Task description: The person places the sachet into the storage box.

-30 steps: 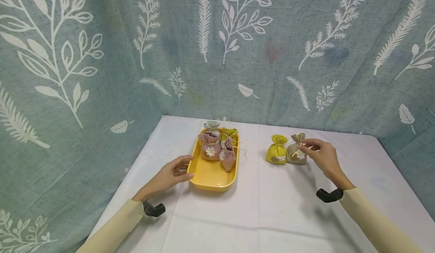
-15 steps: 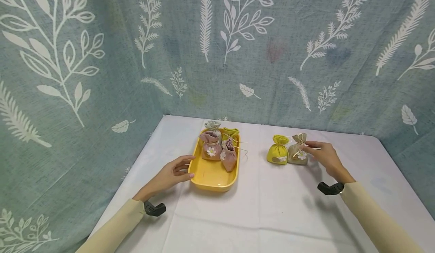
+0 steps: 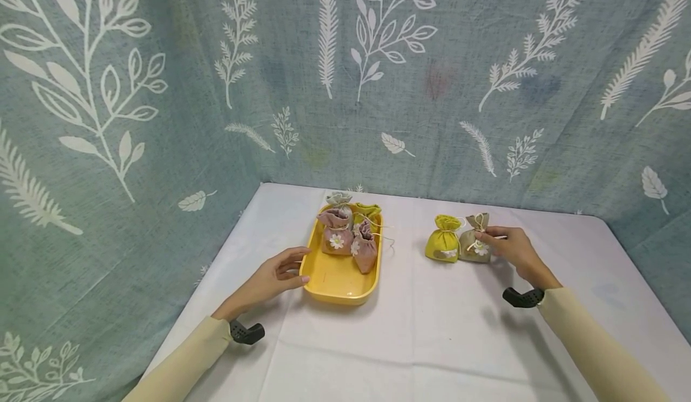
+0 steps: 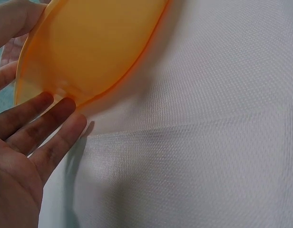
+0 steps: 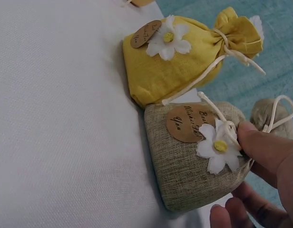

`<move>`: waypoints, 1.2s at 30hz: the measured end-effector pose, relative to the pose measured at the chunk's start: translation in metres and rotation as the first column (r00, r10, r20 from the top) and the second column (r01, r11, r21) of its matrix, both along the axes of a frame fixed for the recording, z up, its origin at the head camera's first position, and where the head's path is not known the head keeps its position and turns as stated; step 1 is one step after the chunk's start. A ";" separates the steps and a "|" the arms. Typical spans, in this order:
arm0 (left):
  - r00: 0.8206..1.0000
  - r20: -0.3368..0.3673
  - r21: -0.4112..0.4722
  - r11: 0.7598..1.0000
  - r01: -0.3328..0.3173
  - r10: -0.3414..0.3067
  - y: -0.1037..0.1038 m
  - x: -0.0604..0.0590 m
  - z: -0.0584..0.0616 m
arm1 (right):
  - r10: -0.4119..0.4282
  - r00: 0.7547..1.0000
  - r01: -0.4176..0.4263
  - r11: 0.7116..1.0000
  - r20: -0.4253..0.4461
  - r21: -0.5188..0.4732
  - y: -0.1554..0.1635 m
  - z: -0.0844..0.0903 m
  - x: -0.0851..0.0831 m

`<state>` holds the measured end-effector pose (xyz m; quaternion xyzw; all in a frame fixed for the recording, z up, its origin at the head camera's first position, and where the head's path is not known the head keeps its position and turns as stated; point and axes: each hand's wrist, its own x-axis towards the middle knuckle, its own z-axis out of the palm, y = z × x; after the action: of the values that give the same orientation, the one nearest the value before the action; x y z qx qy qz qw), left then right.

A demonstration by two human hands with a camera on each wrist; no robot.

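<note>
My right hand (image 3: 515, 251) pinches the neck of a grey-brown drawstring pouch (image 5: 180, 166) between thumb and fingers. A white flower, an oval paper tag and a cream cord decorate it, and it stands on the table. Right beside it on the left is a yellow pouch (image 3: 442, 246) of the same style. My left hand (image 3: 272, 277) rests against the left side of a yellow tray (image 3: 336, 282). In the left wrist view, its fairly straight fingers (image 4: 39, 123) touch the tray's outer wall.
Inside the tray's far half sit two pink pouches (image 3: 336, 243), a yellow-green pouch (image 3: 367, 211) and a pale grey pouch (image 3: 339, 198). A white cloth (image 3: 421, 330) covers the table. Behind and to the left hangs a blue-green leaf-patterned curtain (image 3: 324, 138).
My right fingers have shifted slightly at the grey-brown pouch's neck, drawing together around it. The pouches and tray keep their places, and my left hand has stayed at the tray.
</note>
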<state>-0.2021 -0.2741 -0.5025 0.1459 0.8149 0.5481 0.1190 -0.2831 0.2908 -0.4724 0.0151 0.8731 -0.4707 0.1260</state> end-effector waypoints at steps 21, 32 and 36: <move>1.000 -0.003 -0.010 1.000 -0.021 0.021 0.001 -0.001 -0.002 | -0.080 0.979 0.080 0.997 -0.189 -0.004 0.005 0.005 0.020; 1.000 -0.016 -0.013 1.000 -0.013 0.012 0.000 -0.001 -0.003 | -0.066 0.969 0.061 0.998 -0.236 -0.027 0.002 0.017 0.035; 1.000 -0.004 -0.018 1.000 -0.019 0.019 0.001 -0.001 -0.001 | -0.058 0.966 0.051 0.998 -0.253 -0.036 -0.002 0.021 0.039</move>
<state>-0.2026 -0.2730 -0.5035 0.1380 0.8215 0.5414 0.1137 -0.2439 0.2884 -0.4518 -0.0229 0.8745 -0.4846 0.0005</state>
